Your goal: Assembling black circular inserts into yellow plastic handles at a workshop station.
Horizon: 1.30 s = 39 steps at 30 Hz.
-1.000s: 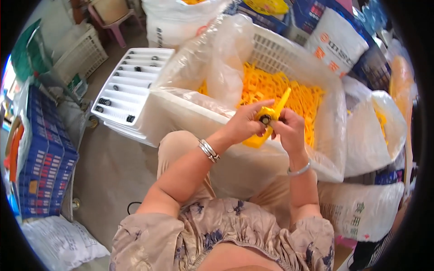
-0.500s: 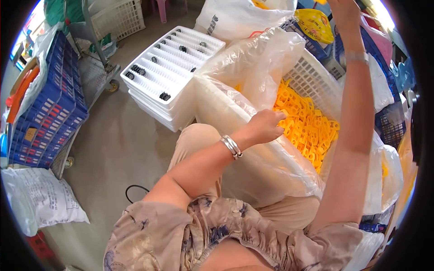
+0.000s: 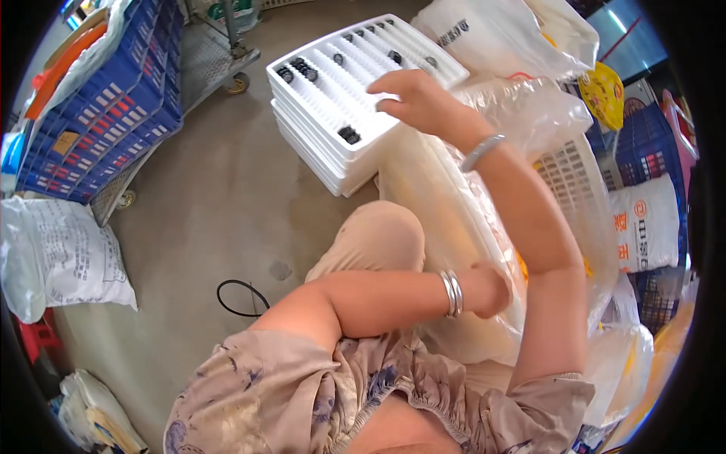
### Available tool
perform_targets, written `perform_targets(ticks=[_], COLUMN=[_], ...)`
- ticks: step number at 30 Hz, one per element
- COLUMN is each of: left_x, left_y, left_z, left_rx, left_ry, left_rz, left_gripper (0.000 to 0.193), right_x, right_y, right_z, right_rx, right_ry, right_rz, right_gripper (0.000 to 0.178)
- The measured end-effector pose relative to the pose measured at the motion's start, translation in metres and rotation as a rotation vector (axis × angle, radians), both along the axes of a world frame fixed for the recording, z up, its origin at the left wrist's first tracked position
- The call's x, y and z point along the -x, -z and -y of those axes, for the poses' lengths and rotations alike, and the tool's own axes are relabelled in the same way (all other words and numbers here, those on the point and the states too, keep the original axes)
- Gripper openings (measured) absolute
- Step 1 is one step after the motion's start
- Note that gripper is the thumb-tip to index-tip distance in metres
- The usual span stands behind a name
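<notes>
My right hand (image 3: 423, 104) reaches over the top white tray (image 3: 325, 98) of a stack, thumb and forefinger apart and nothing visible between them. Ribbed rows fill this tray, and small black round pieces (image 3: 349, 135) stand in some of them. My left hand (image 3: 488, 291) is low at the near edge of a basket (image 3: 571, 178) lined with clear plastic (image 3: 446, 219); its fingers are turned away and hidden. Only slivers of the yellow plastic pieces (image 3: 523, 266) inside the basket show past my right forearm.
A blue crate (image 3: 106, 113) rides on a wheeled cart at the left, with a white sack (image 3: 79, 253) below it. A black cable loop (image 3: 242, 297) lies on the floor. More sacks (image 3: 499, 34) and a yellow bag (image 3: 603, 96) stand at the far right.
My right hand has come down from the far upper right to the white tray. My left hand has drawn back toward me from above the yellow pieces. The view has shifted to the right.
</notes>
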<state>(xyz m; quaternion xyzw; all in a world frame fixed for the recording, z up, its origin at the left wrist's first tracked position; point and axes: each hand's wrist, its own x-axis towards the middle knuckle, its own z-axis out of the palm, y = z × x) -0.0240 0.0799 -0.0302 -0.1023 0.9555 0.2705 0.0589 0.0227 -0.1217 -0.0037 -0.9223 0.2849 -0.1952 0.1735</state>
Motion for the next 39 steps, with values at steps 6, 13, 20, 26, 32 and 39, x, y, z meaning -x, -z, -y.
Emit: perform_targets(ticks=[6, 13, 20, 26, 32, 39], left_x=[0.003, -0.023, -0.032, -0.024, -0.02, -0.01], left_y=[0.001, -0.005, -0.012, -0.01, -0.018, -0.011], left_z=[0.002, 0.006, 0.016, 0.014, 0.014, 0.008], left_rx=[0.026, 0.073, 0.059, -0.008, 0.011, -0.043], left_ry=[-0.004, -0.034, -0.024, -0.001, 0.031, 0.013], left_rz=[-0.071, -0.075, -0.116, -0.167, -0.131, -0.231], left_gripper=[0.024, 0.025, 0.027, 0.028, 0.029, 0.028], right_x=[-0.087, -0.135, -0.126, -0.105, -0.049, -0.05], right_y=[0.032, 0.042, 0.06, 0.034, 0.014, 0.017], right_z=[0.049, 0.077, 0.093, 0.068, 0.011, 0.007], right_rx=[0.203, -0.043, 0.038, -0.063, -0.276, -0.116], right_ry=[0.002, 0.12, -0.082, -0.186, -0.284, -0.246], right_rz=[-0.208, -0.379, -0.242, -0.38, -0.527, -0.663], right_gripper=[0.043, 0.055, 0.054, 0.035, 0.033, 0.033])
